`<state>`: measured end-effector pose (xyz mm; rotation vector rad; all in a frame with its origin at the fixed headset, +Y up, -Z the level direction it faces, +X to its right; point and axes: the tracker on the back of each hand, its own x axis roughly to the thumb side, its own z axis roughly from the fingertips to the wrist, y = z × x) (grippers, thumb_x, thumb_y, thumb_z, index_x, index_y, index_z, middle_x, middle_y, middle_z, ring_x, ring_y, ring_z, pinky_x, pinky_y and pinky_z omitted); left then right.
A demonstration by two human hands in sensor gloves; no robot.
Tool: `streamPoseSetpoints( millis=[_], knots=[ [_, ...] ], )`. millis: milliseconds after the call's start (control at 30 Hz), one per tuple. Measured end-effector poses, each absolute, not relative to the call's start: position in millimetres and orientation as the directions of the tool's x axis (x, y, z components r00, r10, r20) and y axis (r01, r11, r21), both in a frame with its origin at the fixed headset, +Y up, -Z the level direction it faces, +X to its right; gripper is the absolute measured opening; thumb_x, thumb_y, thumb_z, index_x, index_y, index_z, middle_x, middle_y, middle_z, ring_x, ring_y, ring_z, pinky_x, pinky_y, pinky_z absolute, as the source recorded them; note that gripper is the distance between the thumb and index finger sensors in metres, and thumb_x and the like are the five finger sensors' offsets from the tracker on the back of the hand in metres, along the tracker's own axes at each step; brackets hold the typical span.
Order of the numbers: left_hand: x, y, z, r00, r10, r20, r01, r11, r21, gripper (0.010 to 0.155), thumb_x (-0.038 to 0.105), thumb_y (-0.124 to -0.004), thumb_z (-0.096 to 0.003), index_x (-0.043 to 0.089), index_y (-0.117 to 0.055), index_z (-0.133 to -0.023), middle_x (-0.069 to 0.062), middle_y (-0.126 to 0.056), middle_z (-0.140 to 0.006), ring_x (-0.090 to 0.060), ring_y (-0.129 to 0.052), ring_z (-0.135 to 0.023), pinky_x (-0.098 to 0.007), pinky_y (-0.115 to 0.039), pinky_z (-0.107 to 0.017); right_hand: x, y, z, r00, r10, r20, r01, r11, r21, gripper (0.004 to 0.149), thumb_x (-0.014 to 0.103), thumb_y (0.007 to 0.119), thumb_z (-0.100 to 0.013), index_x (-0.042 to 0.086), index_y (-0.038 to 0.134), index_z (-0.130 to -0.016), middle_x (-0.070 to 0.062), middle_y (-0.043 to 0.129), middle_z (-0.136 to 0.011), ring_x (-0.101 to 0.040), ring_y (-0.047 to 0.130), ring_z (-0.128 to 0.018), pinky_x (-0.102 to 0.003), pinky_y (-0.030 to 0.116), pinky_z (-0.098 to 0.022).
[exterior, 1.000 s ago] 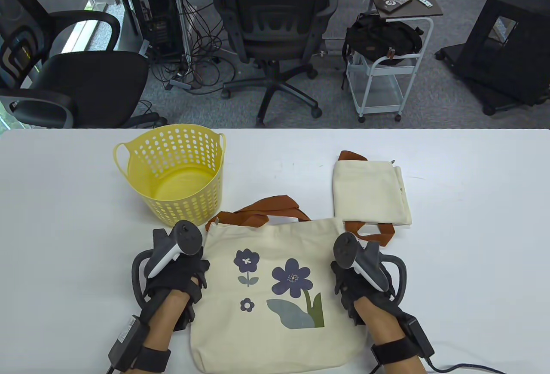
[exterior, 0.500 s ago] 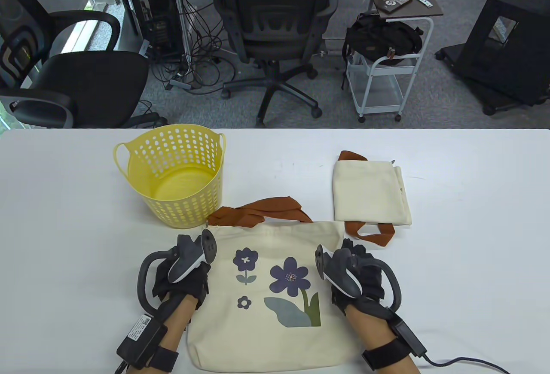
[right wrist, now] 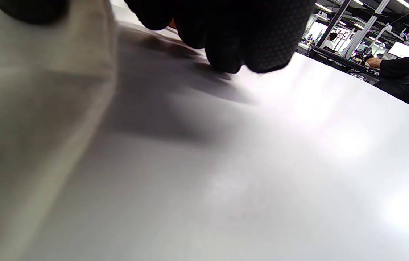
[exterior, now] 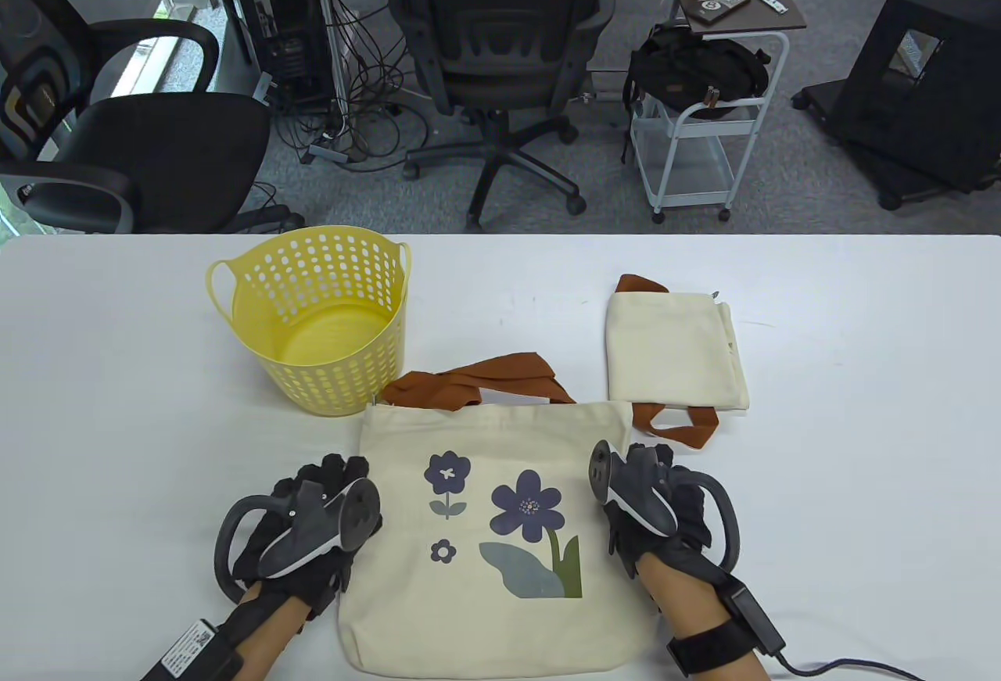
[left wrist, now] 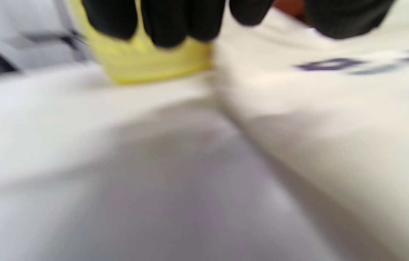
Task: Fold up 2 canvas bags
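A cream canvas bag with purple flowers (exterior: 485, 525) lies flat at the front centre, its brown handles (exterior: 477, 384) pointing away from me. A second cream bag (exterior: 672, 353) lies folded at the right, with a brown handle loop (exterior: 676, 423) sticking out. My left hand (exterior: 332, 474) rests on the table against the flowered bag's left edge, fingers spread. My right hand (exterior: 653, 462) rests at the bag's right edge. In the wrist views the fingers (left wrist: 168, 21) (right wrist: 226, 36) sit on the table side and each thumb sits over the bag (left wrist: 335, 108) (right wrist: 27, 108). The bag edges lie flat.
A yellow perforated basket (exterior: 344, 384) stands at the back left, close to the bag's handles, and shows blurred in the left wrist view (left wrist: 146, 61). The white table (exterior: 860, 399) stretches wide to both sides. Office chairs and a cart stand beyond the far edge.
My left hand has slid back and to the left, off the bag's top left corner. The bag's left side now lies spread wider and flatter. My right hand has barely moved.
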<state>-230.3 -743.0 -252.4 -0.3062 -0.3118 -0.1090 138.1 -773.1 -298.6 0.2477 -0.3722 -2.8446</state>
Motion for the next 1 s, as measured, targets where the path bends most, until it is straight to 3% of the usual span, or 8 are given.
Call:
streamPoseSetpoints(
  millis=[100,267,333,500,700,800,1000],
  knots=[
    [-227.6,-752.4,-241.9,0.908,0.092,0.409,0.114,0.884,-0.454,0.085,0.061,-0.074,-0.0387,0.030,-0.034,-0.107,-0.004,-0.023,-0.117,-0.041,-0.026,-0.111,-0.065,-0.036,-0.078,140.3,-774.5,-299.5,-0.950,-0.280,-0.138,0.234,-0.932,0.277,0.069,0.060,0.067,-0.046,0.024,0.057,-0.105,-0.013,0.061,-0.111,-0.038,0.079,-0.091,-0.049,0.076,-0.060],
    [-226.7,-780.3,-236.4,0.896,0.103,0.432,0.194,0.785,-0.589,0.094,0.065,-0.073,-0.0361,0.032,-0.021,-0.107,-0.003,-0.005,-0.114,-0.040,-0.006,-0.109,-0.065,-0.027,-0.079,144.3,-777.5,-301.3,-0.951,-0.272,-0.145,0.225,-0.935,0.276,0.069,0.060,0.067,-0.046,0.024,0.057,-0.105,-0.013,0.061,-0.110,-0.038,0.079,-0.091,-0.049,0.076,-0.060],
    [-229.0,-790.2,-236.8,0.905,0.122,0.408,0.207,0.711,-0.672,0.095,0.064,-0.072,-0.0378,0.035,-0.010,-0.104,0.001,0.009,-0.109,-0.035,0.009,-0.104,-0.063,-0.011,-0.076,143.7,-780.5,-302.2,-0.952,-0.270,-0.146,0.224,-0.935,0.275,0.070,0.060,0.067,-0.046,0.023,0.057,-0.105,-0.013,0.061,-0.110,-0.038,0.079,-0.091,-0.048,0.076,-0.060],
    [-224.0,-790.8,-233.8,0.907,0.092,0.410,0.217,0.733,-0.644,0.095,0.063,-0.071,-0.0389,0.034,-0.008,-0.104,-0.001,0.010,-0.109,-0.037,0.010,-0.104,-0.064,-0.011,-0.076,148.1,-780.3,-304.9,-0.949,-0.270,-0.163,0.212,-0.929,0.303,0.078,0.061,0.067,-0.046,0.018,0.045,-0.107,-0.017,0.050,-0.113,-0.039,0.072,-0.096,-0.051,0.072,-0.064],
    [-224.4,-792.4,-233.4,0.910,0.110,0.400,0.197,0.734,-0.650,0.095,0.062,-0.072,-0.0392,0.033,-0.009,-0.104,-0.001,0.009,-0.109,-0.037,0.010,-0.104,-0.065,-0.010,-0.076,137.0,-752.3,-300.5,-0.942,-0.273,-0.195,0.247,-0.958,0.148,0.081,0.060,0.070,-0.045,0.019,0.041,-0.108,-0.016,0.044,-0.115,-0.041,0.065,-0.100,-0.054,0.067,-0.068],
    [-224.4,-793.6,-233.8,0.912,0.113,0.394,0.190,0.734,-0.652,0.095,0.061,-0.073,-0.0391,0.034,-0.009,-0.104,-0.001,0.009,-0.109,-0.037,0.010,-0.104,-0.065,-0.010,-0.076,117.2,-737.6,-306.3,-0.970,-0.207,-0.126,0.205,-0.978,0.029,0.081,0.059,0.073,-0.045,0.023,0.040,-0.109,-0.013,0.040,-0.117,-0.041,0.058,-0.104,-0.056,0.063,-0.071],
    [-224.7,-793.9,-234.6,0.920,0.105,0.378,0.185,0.732,-0.655,0.095,0.062,-0.073,-0.0386,0.035,-0.010,-0.104,0.001,0.008,-0.109,-0.036,0.009,-0.104,-0.064,-0.011,-0.076,63.4,-732.2,-342.1,-0.977,-0.208,0.045,0.207,-0.978,-0.035,0.081,0.055,0.080,-0.044,0.027,0.040,-0.109,-0.009,0.036,-0.118,-0.039,0.046,-0.108,-0.056,0.055,-0.076]
  ],
)
